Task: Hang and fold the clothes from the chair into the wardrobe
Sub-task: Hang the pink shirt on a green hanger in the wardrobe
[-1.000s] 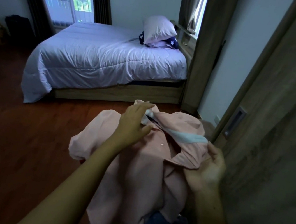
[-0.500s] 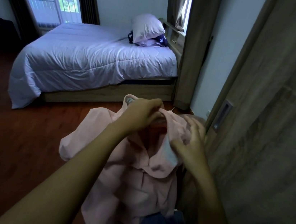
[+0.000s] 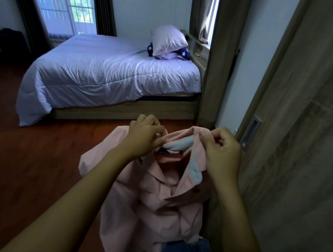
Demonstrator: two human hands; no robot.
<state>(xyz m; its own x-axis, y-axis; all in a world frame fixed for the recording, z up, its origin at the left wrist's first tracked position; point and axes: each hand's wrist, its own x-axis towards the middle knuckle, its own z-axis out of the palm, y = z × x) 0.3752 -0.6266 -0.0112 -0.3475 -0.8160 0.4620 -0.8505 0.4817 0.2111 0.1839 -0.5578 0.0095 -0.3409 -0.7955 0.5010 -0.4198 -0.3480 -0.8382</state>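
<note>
Now the right hand [image 3: 221,152] has come up; it and the left hand [image 3: 145,135] both pinch the collar [image 3: 178,145] (blue inside) of the shirt [image 3: 151,204], likely ready to hang.

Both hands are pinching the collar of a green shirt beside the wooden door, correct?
No, the shirt is pink, not green. The head view shows the left hand and right hand both pinching its collar beside the wooden door.
</note>
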